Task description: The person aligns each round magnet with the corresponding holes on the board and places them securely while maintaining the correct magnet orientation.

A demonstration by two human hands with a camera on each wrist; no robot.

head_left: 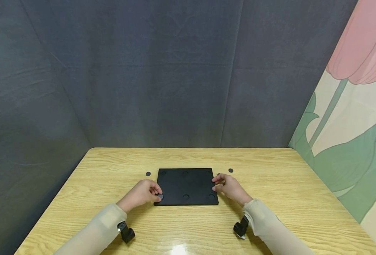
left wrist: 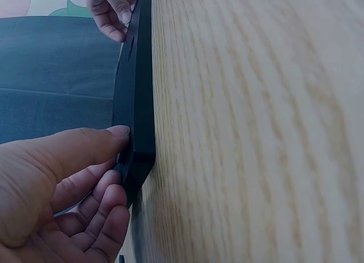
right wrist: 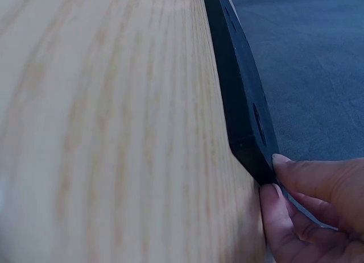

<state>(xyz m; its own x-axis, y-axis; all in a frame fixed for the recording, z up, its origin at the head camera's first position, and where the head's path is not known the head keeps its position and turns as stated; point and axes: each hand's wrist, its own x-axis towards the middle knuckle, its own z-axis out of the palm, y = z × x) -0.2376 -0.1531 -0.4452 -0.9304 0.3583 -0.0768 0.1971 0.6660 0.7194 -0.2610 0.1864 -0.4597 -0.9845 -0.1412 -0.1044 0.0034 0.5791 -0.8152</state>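
A flat black rectangular board (head_left: 188,184) with several round recesses lies on the wooden table. At its near left corner, my left hand (head_left: 143,193) pinches a small dark disc (head_left: 160,196) over the corner recess. The left wrist view shows the left thumb (left wrist: 94,146) against the board's edge, with the other fingers curled beside it; the disc itself is hidden there. My right hand (head_left: 230,189) holds the board's right edge between thumb and fingers. In the right wrist view, the right thumb (right wrist: 307,175) touches the board's top near a corner.
One loose dark disc (head_left: 148,174) lies left of the board's far corner, another disc (head_left: 230,170) to the right. A third disc (head_left: 218,174) is partly covered by the right hand. Behind the table (head_left: 188,230) hangs a dark grey curtain (head_left: 162,78).
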